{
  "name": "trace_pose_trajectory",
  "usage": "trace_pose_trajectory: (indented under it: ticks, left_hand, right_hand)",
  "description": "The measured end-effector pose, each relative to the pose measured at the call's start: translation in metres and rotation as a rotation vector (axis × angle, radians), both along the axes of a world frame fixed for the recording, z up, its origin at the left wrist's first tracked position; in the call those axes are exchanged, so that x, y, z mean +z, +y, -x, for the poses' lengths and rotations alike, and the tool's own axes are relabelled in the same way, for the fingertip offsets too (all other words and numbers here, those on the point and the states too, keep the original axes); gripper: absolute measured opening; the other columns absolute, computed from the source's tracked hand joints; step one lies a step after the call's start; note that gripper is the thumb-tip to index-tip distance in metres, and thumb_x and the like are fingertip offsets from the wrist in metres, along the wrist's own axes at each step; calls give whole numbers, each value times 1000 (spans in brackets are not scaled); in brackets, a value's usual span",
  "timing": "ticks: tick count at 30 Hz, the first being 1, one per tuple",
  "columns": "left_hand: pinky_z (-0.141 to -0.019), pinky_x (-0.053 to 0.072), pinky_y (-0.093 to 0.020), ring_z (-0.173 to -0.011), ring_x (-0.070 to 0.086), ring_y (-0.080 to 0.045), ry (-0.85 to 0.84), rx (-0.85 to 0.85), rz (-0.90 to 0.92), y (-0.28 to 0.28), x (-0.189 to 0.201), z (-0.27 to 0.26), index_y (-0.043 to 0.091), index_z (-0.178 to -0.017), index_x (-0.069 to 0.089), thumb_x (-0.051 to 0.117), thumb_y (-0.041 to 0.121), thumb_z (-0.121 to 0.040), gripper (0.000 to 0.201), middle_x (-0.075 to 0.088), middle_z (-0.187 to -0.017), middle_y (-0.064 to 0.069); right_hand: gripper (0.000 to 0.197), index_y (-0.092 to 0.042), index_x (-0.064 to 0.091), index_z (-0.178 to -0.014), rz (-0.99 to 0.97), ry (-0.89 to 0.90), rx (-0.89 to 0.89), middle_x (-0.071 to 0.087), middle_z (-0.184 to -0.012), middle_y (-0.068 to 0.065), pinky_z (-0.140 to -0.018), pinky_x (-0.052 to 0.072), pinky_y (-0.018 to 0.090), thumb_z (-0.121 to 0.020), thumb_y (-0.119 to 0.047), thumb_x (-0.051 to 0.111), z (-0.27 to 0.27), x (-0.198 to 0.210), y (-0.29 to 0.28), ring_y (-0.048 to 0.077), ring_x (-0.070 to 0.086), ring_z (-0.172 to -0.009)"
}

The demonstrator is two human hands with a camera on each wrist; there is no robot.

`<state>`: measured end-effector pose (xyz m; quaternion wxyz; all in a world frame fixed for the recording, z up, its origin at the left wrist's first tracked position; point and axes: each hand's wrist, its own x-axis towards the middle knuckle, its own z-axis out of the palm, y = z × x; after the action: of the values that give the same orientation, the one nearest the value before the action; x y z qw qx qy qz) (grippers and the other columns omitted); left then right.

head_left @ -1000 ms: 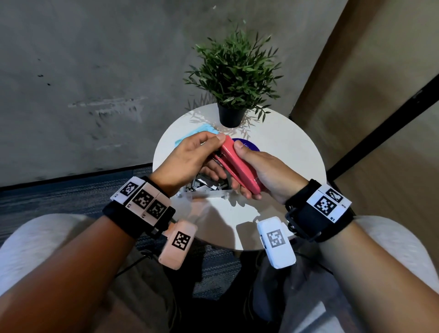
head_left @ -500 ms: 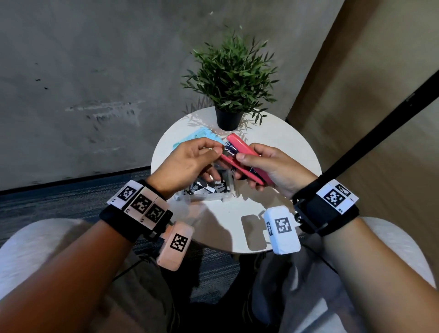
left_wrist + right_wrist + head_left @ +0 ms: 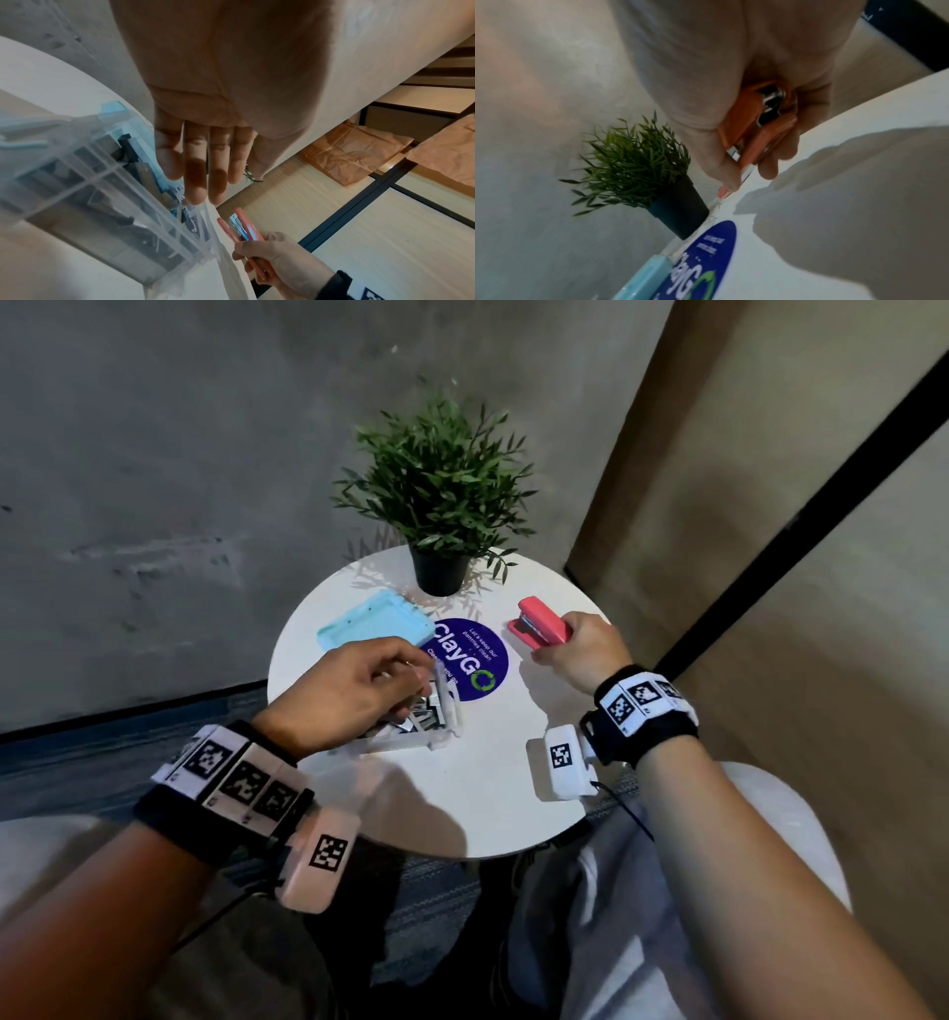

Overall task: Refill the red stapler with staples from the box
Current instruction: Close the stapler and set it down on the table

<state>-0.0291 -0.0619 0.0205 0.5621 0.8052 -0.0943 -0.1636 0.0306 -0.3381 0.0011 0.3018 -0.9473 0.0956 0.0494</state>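
We see the right hand (image 3: 590, 654) curled around the back end of the red stapler (image 3: 542, 625), its grip closed on the body while the front end points away toward the far side of the round white surface (image 3: 488, 788). The stapler's top stands slightly apart from its base, with metal showing between them. The left hand (image 3: 344, 690) hovers over the clear plastic box (image 3: 441, 737) at the near left, fingers (image 3: 195, 182) fairly straight and side by side, reaching down toward the staples (image 3: 423, 711) inside; we cannot tell whether they touch any. A light blue lid (image 3: 372, 624) lies just behind the box, beside a round blue sticker (image 3: 477, 660). A small potted plant (image 3: 441, 505) stands at the far edge.
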Motion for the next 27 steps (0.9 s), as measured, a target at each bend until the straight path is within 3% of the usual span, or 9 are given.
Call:
trace_pose_trajectory:
  ticks: [2, 4, 8, 11, 14, 27]
  left_hand:
    - [-85, 58, -49, -86, 71, -33, -26, -55, -68, 4, -3, 1, 28, -104, 72, 68, 43, -85, 25, 76, -93, -7]
    - [-92, 56, -48, -91, 73, -24, -16, -93, -126, 6, -6, 0, 29, -104, 72, 72, 42, -81, 26, 76, -92, 1]
    - [-80, 54, -33, -83, 69, -5, -73, -174, -288, 6, -10, -1, 29, -101, 73, 74, 20, -86, 17, 75, -91, 16]
    - [-78, 51, -22, -82, 68, 0, -106, -194, -328, 5, -8, 1, 27, -98, 75, 74, 18, -85, 15, 74, -89, 21]
    - [-69, 47, -11, -79, 65, 4, -122, -190, -340, 4, -8, 1, 27, -97, 75, 73, 21, -87, 12, 72, -89, 25]
    - [-72, 46, -16, -80, 64, 5, -133, -169, -341, 3, -9, 2, 28, -96, 74, 73, 27, -87, 9, 73, -88, 22]
  right_hand:
    - [28, -12, 66, -97, 37, 9, -38, 68, -94, 11, -69, 38, 30, -77, -30, 74, -1, -6, -3, 31, 61, -88]
    - [29, -11, 65, -96, 69, 5, -62, 68, -97, 13, -71, 38, 31, -79, -33, 72, -3, -11, -5, 31, 58, -86]
    - [30, -8, 64, -103, 128, 18, -69, 66, -105, 18, -75, 44, 34, -77, -22, 69, -9, -22, -8, 35, 60, -93]
    - [30, -9, 63, -105, 171, 21, -79, 66, -107, 17, -85, 50, 40, -78, -21, 67, -10, -27, -10, 39, 61, -101]
    - [31, -10, 62, -106, 171, 26, -80, 65, -108, 18, -87, 49, 41, -78, -23, 68, -10, -29, -10, 39, 60, -102]
    - [36, -11, 59, -111, 182, 56, -79, 60, -114, 18, -91, 48, 45, -79, -25, 67, -11, -31, -11, 40, 56, -108]
